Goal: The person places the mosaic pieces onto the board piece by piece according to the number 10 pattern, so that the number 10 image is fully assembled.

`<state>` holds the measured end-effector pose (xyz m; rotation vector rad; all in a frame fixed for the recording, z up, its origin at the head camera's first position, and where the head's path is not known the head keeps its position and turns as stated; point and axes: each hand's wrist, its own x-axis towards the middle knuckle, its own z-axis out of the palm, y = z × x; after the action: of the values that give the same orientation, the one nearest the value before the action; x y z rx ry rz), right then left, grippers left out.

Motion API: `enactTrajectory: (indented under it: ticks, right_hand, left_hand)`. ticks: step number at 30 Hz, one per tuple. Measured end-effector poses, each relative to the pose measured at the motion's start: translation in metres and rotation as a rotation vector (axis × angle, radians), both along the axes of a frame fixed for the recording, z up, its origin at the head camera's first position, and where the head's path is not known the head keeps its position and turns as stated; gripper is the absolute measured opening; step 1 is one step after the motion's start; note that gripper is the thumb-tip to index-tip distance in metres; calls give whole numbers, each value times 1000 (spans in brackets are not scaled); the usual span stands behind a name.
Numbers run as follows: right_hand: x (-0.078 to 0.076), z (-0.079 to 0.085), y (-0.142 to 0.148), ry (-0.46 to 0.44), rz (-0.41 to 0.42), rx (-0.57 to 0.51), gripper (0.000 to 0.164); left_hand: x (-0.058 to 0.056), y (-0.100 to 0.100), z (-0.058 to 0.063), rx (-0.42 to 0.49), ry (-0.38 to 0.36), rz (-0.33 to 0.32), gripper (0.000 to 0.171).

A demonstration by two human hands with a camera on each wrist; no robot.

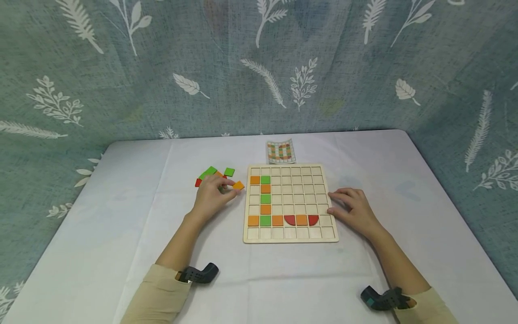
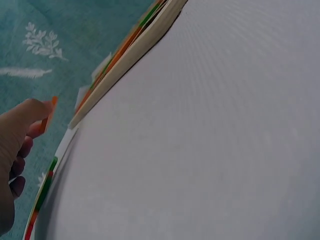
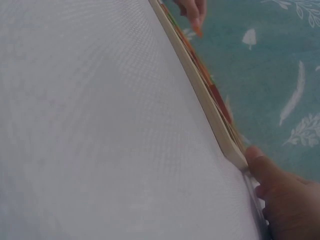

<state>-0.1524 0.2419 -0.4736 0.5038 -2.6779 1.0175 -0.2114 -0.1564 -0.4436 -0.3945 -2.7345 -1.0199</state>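
Between thumb and fingertips my left hand pinches an orange square tile, just left of the wooden grid board. The same orange tile shows in the left wrist view, raised off the table. Fingertips of my right hand touch the board's right edge; in the right wrist view its thumb lies at a board corner. Orange and green squares fill part of the board's left columns. Along a lower row, orange squares alternate with red rounded pieces.
Behind my left hand lies a loose pile of green, red and orange tiles, partly hidden by the hand. A single green tile sits beside it. A printed pattern card lies beyond the board. A leaf-print cloth hangs behind the table.
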Motion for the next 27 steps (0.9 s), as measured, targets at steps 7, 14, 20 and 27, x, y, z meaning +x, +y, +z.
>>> enactTrajectory:
  ticks: [7,14,20,27]
  right_hand:
    - [0,-1,1,-1,0,5,46]
    - [-1,-2,1,-7,-2,0,45]
    - [-2,-3,2,-2,2,-6,45]
    - [-1,-2,1,0,1,-4,45]
  left_hand:
    - [-4,25,-3,9,27,-68,25]
    - [-6,49,-1,14,33,-161,28]
    - [-7,70,-1,-3,8,-236,28]
    - [-8,86,-7,-43,-26,-308,28]
